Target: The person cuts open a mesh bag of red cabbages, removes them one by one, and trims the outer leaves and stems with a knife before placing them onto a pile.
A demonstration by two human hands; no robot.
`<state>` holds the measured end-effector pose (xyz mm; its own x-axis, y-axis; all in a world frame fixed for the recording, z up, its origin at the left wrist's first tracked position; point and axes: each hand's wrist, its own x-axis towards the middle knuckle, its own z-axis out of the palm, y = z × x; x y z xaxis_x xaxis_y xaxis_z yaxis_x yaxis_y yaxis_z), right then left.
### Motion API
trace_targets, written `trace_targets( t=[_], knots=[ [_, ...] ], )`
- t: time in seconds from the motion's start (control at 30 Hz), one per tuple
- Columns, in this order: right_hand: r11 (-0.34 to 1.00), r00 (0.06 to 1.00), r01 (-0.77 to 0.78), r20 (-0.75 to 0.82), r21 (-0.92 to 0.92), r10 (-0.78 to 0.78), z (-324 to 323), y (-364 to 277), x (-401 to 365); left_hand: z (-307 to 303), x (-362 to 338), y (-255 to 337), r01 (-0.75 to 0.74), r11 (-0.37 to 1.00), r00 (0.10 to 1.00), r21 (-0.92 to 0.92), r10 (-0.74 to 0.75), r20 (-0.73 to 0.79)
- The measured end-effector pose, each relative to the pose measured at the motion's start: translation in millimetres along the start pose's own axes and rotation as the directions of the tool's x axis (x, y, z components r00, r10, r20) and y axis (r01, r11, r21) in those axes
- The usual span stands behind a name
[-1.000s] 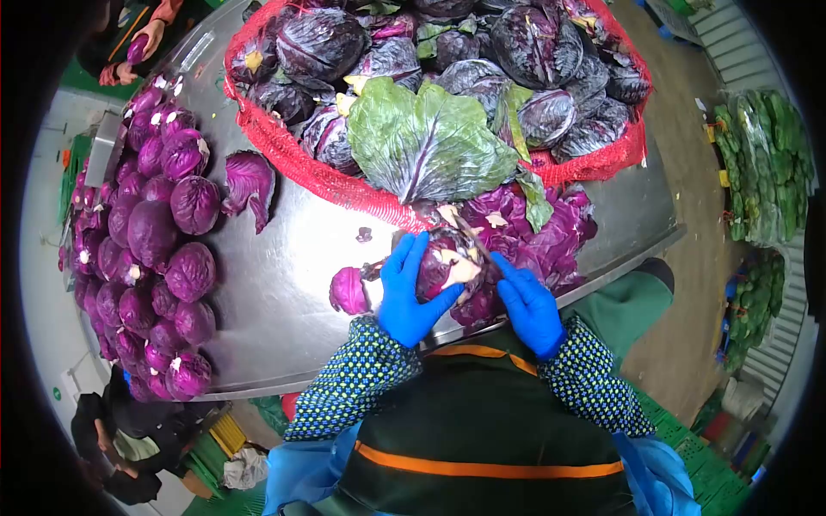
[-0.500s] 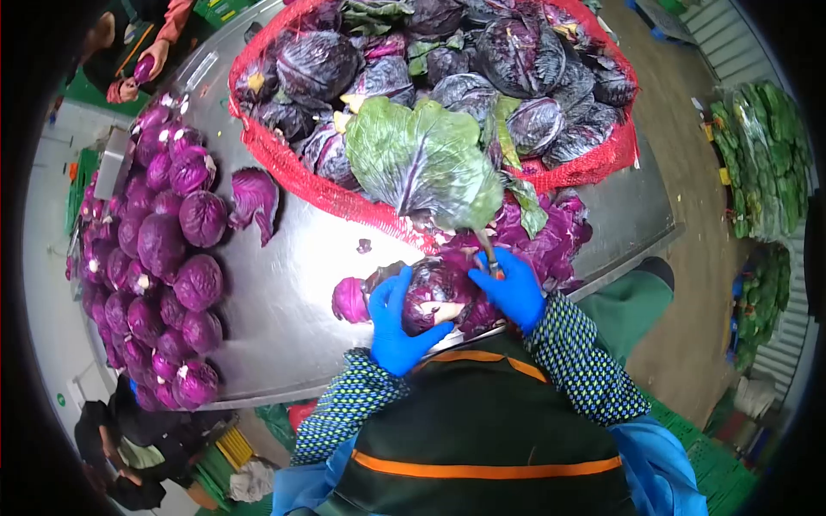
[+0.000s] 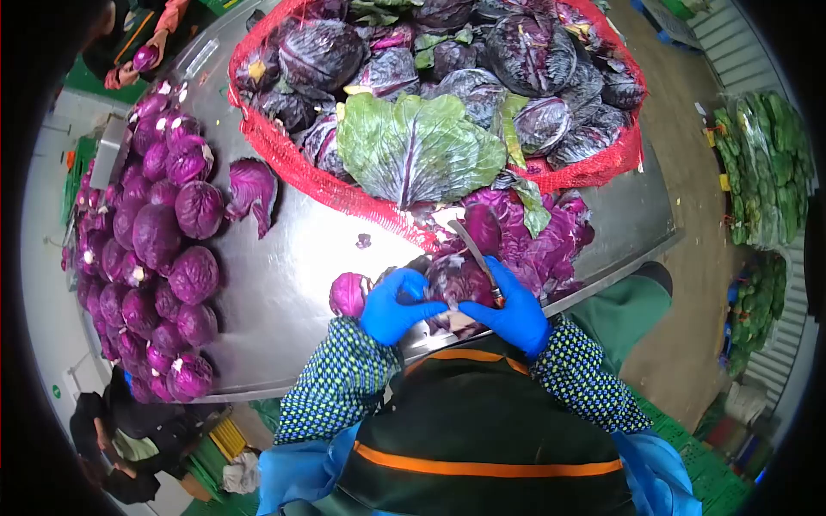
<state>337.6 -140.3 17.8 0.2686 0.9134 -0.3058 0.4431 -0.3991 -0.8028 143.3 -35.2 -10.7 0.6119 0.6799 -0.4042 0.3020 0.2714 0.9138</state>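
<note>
My clock is set on the dark cabbage [image 3: 456, 279] in the middle. Far over at 9 o'clock is a big pile of shiny purple cabbages [image 3: 196, 275]. Closer, also at 9, a small cabbage [image 3: 348, 295] sits just beside the left hand [image 3: 396, 308]. That hand curves by the dark cabbage, but I can't tell if it grips tight. The cabbage is near the front edge of the table [image 3: 267, 344], with the red net sack [image 3: 314, 178] past it toward 12. A second ago its pale part [image 3: 465, 322] faced up; now it is at 6, and the thumbs almost meet there. I think this is turning and pulling, more than cutting. The right hand [image 3: 516, 311] is wrapped round the knife [image 3: 472, 245], blade toward 11. Loose purple leaves [image 3: 551, 249] lie at 2.
</note>
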Motion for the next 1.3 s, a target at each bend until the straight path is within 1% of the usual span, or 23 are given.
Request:
trace_targets(
  t=[0.03, 0.07, 0.2, 0.27, 0.33, 0.37, 0.4, 0.47, 0.5, 0.57, 0.7, 0.73, 0.77, 0.83, 0.9, 0.93, 0.97, 1.0, 1.03, 1.07, 1.1, 1.2, 1.3],
  knots=[
    [0.986, 0.991, -0.049, 0.134, 0.162, 0.027, -5.1, 0.8, 2.9, 0.7, -10.2, -0.6, -0.052, 0.994, 0.999, 0.096, 0.051, 0.02],
    [0.941, 0.962, -0.125, 0.269, 0.316, 0.037, -9.0, 1.6, 5.6, 6.4, -19.5, 0.1, 0.048, 0.995, 0.999, -0.085, -0.048, 0.01],
    [0.922, 0.901, -0.126, 0.432, 0.367, -0.049, -21.0, 12.7, 14.7, 9.4, -34.6, -3.7, -0.149, 0.959, 0.987, 0.24, 0.157, -0.013],
    [0.933, 0.882, -0.141, 0.47, 0.332, -0.034, -24.6, 13.8, 19.7, -1.8, -19.0, -5.5, -0.435, 0.566, 0.84, 0.701, 0.534, 0.09],
    [0.938, 0.879, -0.147, 0.476, 0.313, -0.02, -29.6, 8.1, 20.7, -23.5, -1.8, -25.0, 0.004, 0.971, 0.951, 0.237, 0.069, -0.301],
    [0.939, 0.877, -0.171, 0.481, 0.3, 0.006, -30.4, 6.6, 18.1, -31.9, 8.9, -18.5, 0.201, 0.965, 0.875, -0.17, -0.255, -0.411],
    [0.924, 0.897, -0.168, 0.442, 0.343, -0.001, -27.3, 11.6, 16.2, -31.3, 7.0, -13.3, 0.2, 0.965, 0.876, -0.169, -0.253, -0.41],
    [0.909, 0.914, -0.164, 0.406, 0.382, -0.005, -21.7, 16.1, 18.7, -20.4, -4.9, 4.0, -0.191, 0.98, 0.925, 0.056, 0.198, -0.325],
    [0.894, 0.921, -0.167, 0.389, 0.416, -0.009, -18.7, 16.7, 17.0, -1.5, -14.4, 10.4, -0.339, 0.862, 0.886, 0.376, 0.427, -0.181],
    [0.907, 0.918, -0.158, 0.397, 0.391, -0.011, -19.8, 11.8, 19.3, 22.6, -20.8, 27.3, -0.441, 0.658, 0.811, 0.61, 0.583, -0.043],
    [0.92, 0.933, -0.171, 0.358, 0.353, 0.036, -19.9, 14.3, 15.3, 9.9, -0.4, -13.9, -0.518, 0.792, 0.825, 0.323, 0.562, -0.055],
    [0.924, 0.931, -0.15, 0.366, 0.351, 0.012, -19.8, 15.6, 16.9, 3.0, 1.7, -15.7, -0.206, 0.978, 0.964, 0.027, 0.207, -0.166],
    [0.928, 0.927, -0.126, 0.375, 0.35, -0.016, -20.1, 15.5, 19.0, -7.1, 4.8, -18.5, 0.138, 0.948, 0.97, -0.286, -0.188, -0.154],
    [0.914, 0.926, -0.139, 0.377, 0.381, -0.017, -21.9, 12.8, 19.4, -39.8, 20.6, -41.8, 0.209, 0.956, 0.882, -0.207, -0.276, -0.381],
    [0.916, 0.917, -0.155, 0.398, 0.37, -0.005, -23.7, 11.7, 19.6, -51.9, 18.7, -48.3, 0.077, 0.946, 0.811, -0.315, -0.243, -0.532],
    [0.926, 0.918, -0.113, 0.394, 0.361, -0.042, -23.9, 12.8, 21.0, -52.3, 12.4, -52.0, 0.033, 0.954, 0.724, 0.298, 0.183, -0.665],
    [0.923, 0.919, -0.122, 0.393, 0.364, -0.033, -23.5, 15.0, 26.4, -38.3, -4.9, -0.8, -0.045, 0.696, 0.697, 0.717, 0.536, -0.476],
    [0.926, 0.881, -0.109, 0.467, 0.362, -0.079, -22.5, 18.3, 35.9, -21.3, -15.9, 17.0, -0.25, 0.937, 0.906, 0.245, 0.316, -0.282],
    [0.93, 0.833, -0.088, 0.537, 0.358, -0.128, -22.5, 20.4, 46.0, -18.4, -9.4, 44.8, -0.622, 0.625, 0.777, 0.472, 0.566, 0.276],
    [0.873, 0.83, -0.142, 0.536, 0.467, -0.152, -21.7, 19.6, 53.7, -0.5, -13.6, 47.1, -0.637, 0.51, 0.767, 0.579, 0.499, 0.403],
    [0.806, 0.887, -0.196, 0.451, 0.558, -0.097, -21.9, 18.1, 57.8, 14.6, -14.0, 33.8, -0.56, 0.519, 0.828, 0.646, 0.392, 0.402],
    [0.742, 0.994, -0.106, 0.057, 0.662, 0.091, -28.7, 4.7, 51.2, 21.3, -1.9, 22.3, -0.377, 0.683, 0.907, 0.625, 0.409, 0.1],
    [0.876, 0.967, -0.252, 0.077, 0.411, 0.242, -32.9, -6.2, 2.4, 32.2, -14.7, 22.1, 0.013, 0.819, 0.984, 0.573, 0.091, -0.152]
  ],
)
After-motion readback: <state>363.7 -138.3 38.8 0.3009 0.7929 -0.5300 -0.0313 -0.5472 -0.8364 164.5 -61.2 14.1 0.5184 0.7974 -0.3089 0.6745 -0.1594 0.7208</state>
